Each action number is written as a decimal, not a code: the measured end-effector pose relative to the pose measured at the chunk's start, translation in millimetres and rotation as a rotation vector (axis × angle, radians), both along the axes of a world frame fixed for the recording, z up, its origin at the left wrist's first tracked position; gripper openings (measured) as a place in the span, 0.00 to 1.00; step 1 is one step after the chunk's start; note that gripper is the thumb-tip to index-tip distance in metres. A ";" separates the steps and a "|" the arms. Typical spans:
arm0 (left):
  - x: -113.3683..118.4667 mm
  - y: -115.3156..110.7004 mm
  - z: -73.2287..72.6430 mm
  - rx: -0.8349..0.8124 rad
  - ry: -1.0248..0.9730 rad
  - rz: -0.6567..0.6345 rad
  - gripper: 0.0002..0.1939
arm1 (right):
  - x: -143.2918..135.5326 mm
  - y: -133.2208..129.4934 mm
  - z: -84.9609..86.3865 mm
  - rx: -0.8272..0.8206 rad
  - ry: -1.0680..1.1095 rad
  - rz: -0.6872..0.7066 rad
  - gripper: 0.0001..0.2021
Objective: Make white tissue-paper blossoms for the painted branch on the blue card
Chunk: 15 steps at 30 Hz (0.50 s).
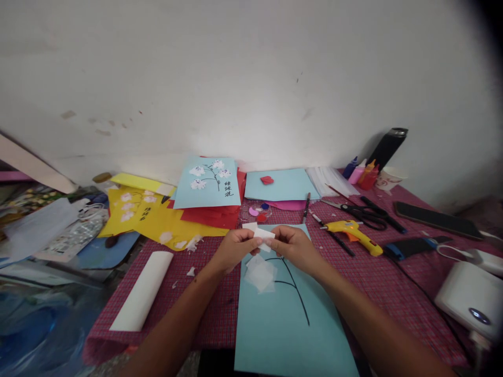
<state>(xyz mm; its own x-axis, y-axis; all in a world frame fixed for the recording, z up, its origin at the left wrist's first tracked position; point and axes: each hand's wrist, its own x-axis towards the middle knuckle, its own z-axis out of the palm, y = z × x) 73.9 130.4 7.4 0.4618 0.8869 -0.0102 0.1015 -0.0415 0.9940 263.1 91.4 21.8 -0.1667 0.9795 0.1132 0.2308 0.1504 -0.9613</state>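
Observation:
Between my two hands is a small piece of white paper [265,235], pinched from both sides. My left hand [238,248] closes thumb and fingers on its left part, and my right hand [294,247] grips its right part. Below them lies a light blue sheet [271,335] with a black drawn branch [297,293]. Several thin white paper squares [261,274] rest overlapped on the left of that sheet, just under my hands. The top of the sheet is partly hidden by my hands.
Rolled white paper [143,293] lies left. Behind are a finished flower picture [206,180], yellow sheets [129,212] and blue paper with a red shape [283,186]. To the right are a yellow glue gun [351,233], scissors [359,213], paint bottles [359,173], a phone [436,219] and a white device [471,298].

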 end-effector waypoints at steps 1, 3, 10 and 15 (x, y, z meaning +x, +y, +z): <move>0.2 0.1 -0.1 -0.002 0.002 0.000 0.15 | -0.4 0.3 -1.5 -0.002 -0.010 -0.005 0.14; 0.4 0.4 -0.5 -0.003 0.013 0.001 0.16 | -0.7 0.7 -3.9 0.000 -0.030 -0.021 0.15; 0.5 -0.2 -0.6 0.018 0.044 0.031 0.18 | 1.0 0.6 -2.7 -0.018 -0.072 -0.040 0.16; 1.1 -1.6 3.2 -0.008 -0.022 -0.013 0.16 | 1.2 2.4 -4.5 -0.006 -0.063 -0.076 0.15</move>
